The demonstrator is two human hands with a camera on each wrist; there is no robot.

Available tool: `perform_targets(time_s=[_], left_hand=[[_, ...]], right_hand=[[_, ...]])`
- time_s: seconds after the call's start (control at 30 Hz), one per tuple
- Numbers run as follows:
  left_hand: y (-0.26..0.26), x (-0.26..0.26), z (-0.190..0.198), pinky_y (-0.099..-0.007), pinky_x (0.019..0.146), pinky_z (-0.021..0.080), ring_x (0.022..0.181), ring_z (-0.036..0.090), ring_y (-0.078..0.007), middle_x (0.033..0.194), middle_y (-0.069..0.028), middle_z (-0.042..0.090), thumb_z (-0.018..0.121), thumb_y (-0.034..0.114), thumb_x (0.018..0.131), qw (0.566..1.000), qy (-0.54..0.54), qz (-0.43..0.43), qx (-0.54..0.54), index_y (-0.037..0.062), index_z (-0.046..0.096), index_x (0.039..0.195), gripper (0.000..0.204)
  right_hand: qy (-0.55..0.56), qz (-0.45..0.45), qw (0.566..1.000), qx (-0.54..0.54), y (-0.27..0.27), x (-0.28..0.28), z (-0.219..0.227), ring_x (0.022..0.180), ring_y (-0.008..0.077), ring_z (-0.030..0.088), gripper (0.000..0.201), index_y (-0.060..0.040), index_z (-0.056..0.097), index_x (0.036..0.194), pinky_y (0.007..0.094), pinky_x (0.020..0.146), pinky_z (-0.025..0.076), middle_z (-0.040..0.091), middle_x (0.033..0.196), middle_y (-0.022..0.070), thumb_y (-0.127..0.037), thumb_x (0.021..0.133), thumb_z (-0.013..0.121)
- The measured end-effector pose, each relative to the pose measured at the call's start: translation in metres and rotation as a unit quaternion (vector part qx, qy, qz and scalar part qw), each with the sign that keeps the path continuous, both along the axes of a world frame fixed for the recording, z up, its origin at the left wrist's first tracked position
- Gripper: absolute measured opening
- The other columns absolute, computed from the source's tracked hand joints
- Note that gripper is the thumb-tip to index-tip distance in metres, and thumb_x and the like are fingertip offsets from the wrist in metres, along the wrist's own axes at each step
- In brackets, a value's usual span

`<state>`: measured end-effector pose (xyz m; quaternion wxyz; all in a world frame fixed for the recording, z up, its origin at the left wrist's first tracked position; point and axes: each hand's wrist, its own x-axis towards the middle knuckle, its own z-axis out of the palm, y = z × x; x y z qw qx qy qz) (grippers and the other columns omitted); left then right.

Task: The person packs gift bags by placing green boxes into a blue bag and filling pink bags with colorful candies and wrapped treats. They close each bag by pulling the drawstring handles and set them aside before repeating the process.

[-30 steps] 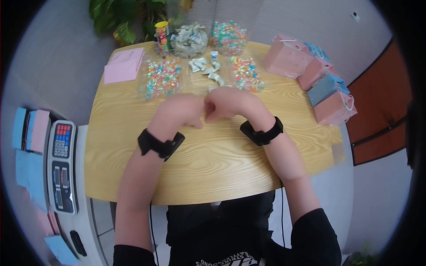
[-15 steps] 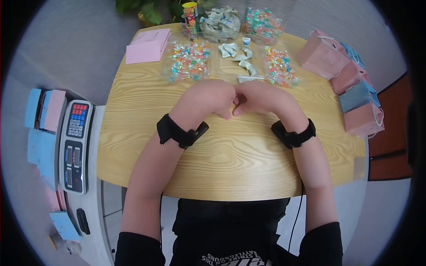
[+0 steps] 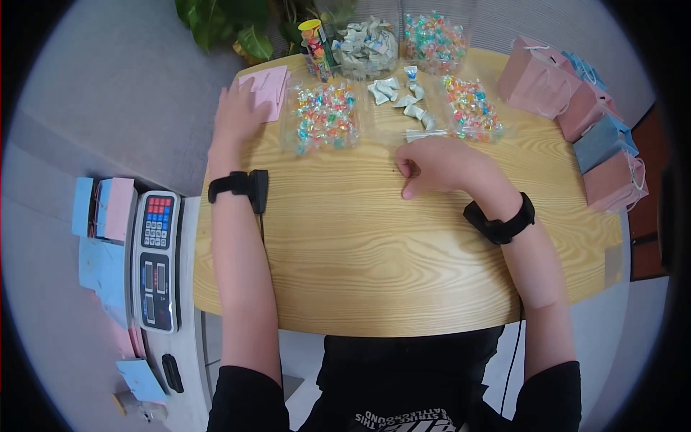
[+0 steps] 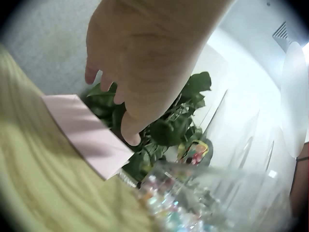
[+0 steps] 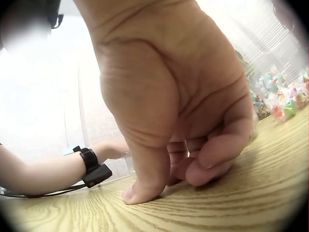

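My left hand (image 3: 239,115) reaches over the flat pink bags (image 3: 272,86) at the table's back left, fingers spread and holding nothing. In the left wrist view the hand (image 4: 140,63) hangs above the folded pink paper (image 4: 89,137); the fingertips appear separate from it. My right hand (image 3: 443,165) rests mid-table, in front of the trays, its fingers loosely curled. Seen from the right wrist, the thumb and fingertips of that hand (image 5: 174,92) touch the wood, with nothing visible between them.
Trays of colourful candies (image 3: 327,119) and white-wrapped pieces (image 3: 415,111) line the back, before clear tubs (image 3: 366,47) and a yellow-lidded tube (image 3: 317,50). Pink and blue gift bags (image 3: 540,83) stand at the right. A scale (image 3: 157,259) lies left of the table.
My left hand has parted from the right and moved left and back to the pink bags, its fingers spreading. My right hand has stayed near the same part of the table.
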<state>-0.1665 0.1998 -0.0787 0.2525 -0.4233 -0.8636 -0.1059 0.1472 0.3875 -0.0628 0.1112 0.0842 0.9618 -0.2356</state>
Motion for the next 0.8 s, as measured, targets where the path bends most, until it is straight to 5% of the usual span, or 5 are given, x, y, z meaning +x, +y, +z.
perform_targets(time_s=[0.2,0.33,0.43,0.6,0.8], left_hand=[[0.007,-0.004,-0.001,-0.0431,0.106,0.028,0.131,0.028,-0.0366,0.138,-0.0142,0.039,0.068,0.044,0.07,0.986,-0.142,0.004,-0.085,0.0129,0.045,0.132,0.073],[0.0,0.001,0.007,-0.0415,0.104,0.031,0.126,0.035,-0.0344,0.136,-0.0111,0.043,0.07,0.044,0.068,0.983,-0.134,-0.012,-0.124,0.0135,0.048,0.129,0.071],[-0.008,0.026,0.022,-0.0395,0.097,0.037,0.114,0.048,-0.0308,0.123,-0.0133,0.054,0.071,0.033,0.067,0.984,-0.114,0.044,-0.129,0.0064,0.053,0.122,0.064],[-0.034,0.011,0.042,-0.0321,0.079,0.045,0.087,0.059,-0.0251,0.092,-0.0134,0.064,0.066,0.014,0.074,0.968,-0.248,-0.02,-0.039,0.0014,0.062,0.099,0.029],[-0.039,0.074,0.101,-0.0329,0.075,0.045,0.08,0.059,-0.0252,0.087,-0.0141,0.062,0.058,0.006,0.079,0.985,-0.126,-0.113,0.011,-0.0008,0.061,0.094,0.017]], right_hand=[[0.005,-0.004,1.0,-0.012,-0.002,-0.001,0.005,0.073,0.0245,0.058,0.031,-0.0058,0.055,0.078,0.0362,0.061,0.042,0.06,0.074,0.0072,-0.023,0.064,0.078],[0.002,-0.005,1.0,-0.013,-0.002,-0.001,0.005,0.073,0.0244,0.057,0.032,-0.0058,0.055,0.078,0.036,0.061,0.042,0.06,0.074,0.007,-0.023,0.064,0.078],[0.006,-0.004,1.0,-0.006,-0.001,-0.002,0.004,0.074,0.0245,0.058,0.032,-0.0059,0.055,0.078,0.036,0.062,0.042,0.06,0.075,0.0071,-0.024,0.064,0.078],[0.014,0.028,0.999,0.028,0.0,0.0,-0.002,0.075,0.0251,0.058,0.032,-0.0073,0.058,0.084,0.0354,0.063,0.043,0.061,0.076,0.0069,-0.028,0.067,0.075],[0.058,0.067,0.996,-0.02,-0.01,0.013,0.042,0.074,0.0202,0.061,0.038,-0.0107,0.058,0.104,0.0327,0.062,0.045,0.061,0.079,0.0055,-0.035,0.077,0.069]])
